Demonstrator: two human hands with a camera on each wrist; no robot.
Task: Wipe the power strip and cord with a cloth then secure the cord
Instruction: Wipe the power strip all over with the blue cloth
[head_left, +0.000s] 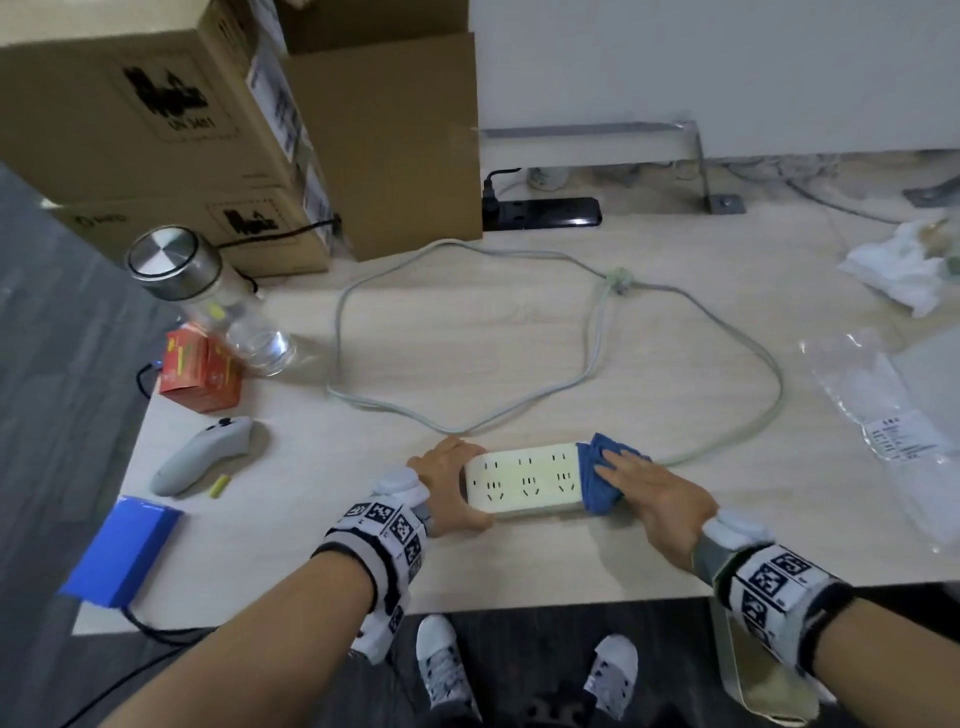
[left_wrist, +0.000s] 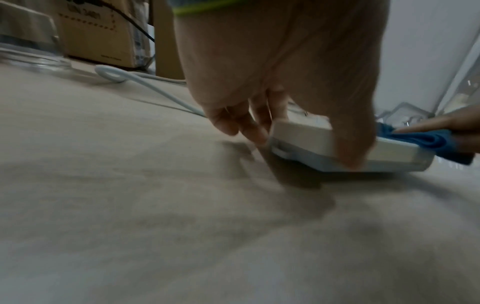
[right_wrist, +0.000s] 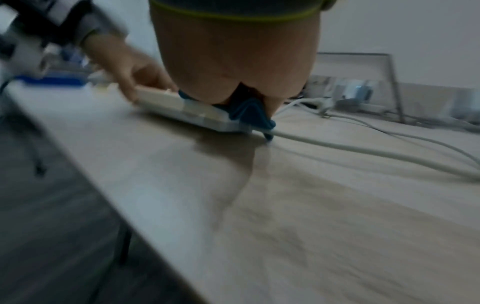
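Observation:
A white power strip (head_left: 524, 480) lies flat near the table's front edge. My left hand (head_left: 460, 483) grips its left end, thumb on the near side and fingers on the far side, as the left wrist view shows around the power strip (left_wrist: 306, 137). My right hand (head_left: 615, 483) holds a blue cloth (head_left: 595, 483) over the strip's right end, fingers flat on top and thumb at the front. The grey cord (head_left: 582, 374) leaves that end and lies in loose loops behind, bound at one spot by a tie (head_left: 618, 279). The right wrist view shows the cloth (right_wrist: 249, 115) and cord (right_wrist: 363, 150).
Cardboard boxes (head_left: 156, 130) stand at the back left, with a glass bottle (head_left: 208, 296) and a red carton (head_left: 200, 374) in front. A grey controller (head_left: 202, 457) and blue box (head_left: 122, 551) lie left. A black power strip (head_left: 545, 213) sits behind; plastic bags (head_left: 883, 405) lie right.

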